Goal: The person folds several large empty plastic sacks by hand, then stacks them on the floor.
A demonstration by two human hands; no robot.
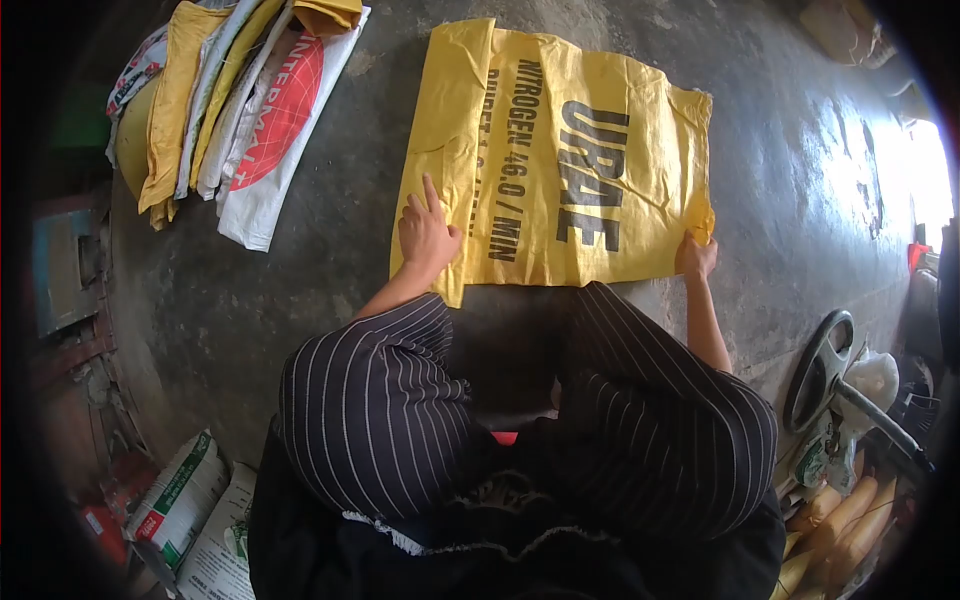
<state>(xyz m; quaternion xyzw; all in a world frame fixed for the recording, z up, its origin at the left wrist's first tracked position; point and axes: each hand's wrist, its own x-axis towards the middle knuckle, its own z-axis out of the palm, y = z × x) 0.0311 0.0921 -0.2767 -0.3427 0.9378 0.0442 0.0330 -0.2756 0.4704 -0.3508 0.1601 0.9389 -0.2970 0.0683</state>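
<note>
A yellow woven sack (pixel 590 160) with dark printing lies spread on the dark floor in front of my knees. Its left side is folded over in a long strip. My left hand (pixel 428 235) rests on that strip near the lower left, index finger stretched out and pointing away from me, holding nothing. At the sack's lower right corner, my right hand (pixel 697 256) has its fingers closed on the edge, where the material bunches up.
A stack of folded sacks (pixel 270 120), white and yellow, lies at the upper left. Filled bags (pixel 180 495) stand at the lower left. A steering wheel (pixel 820 370) on a shaft and orange-yellow items (pixel 840 525) are at the lower right.
</note>
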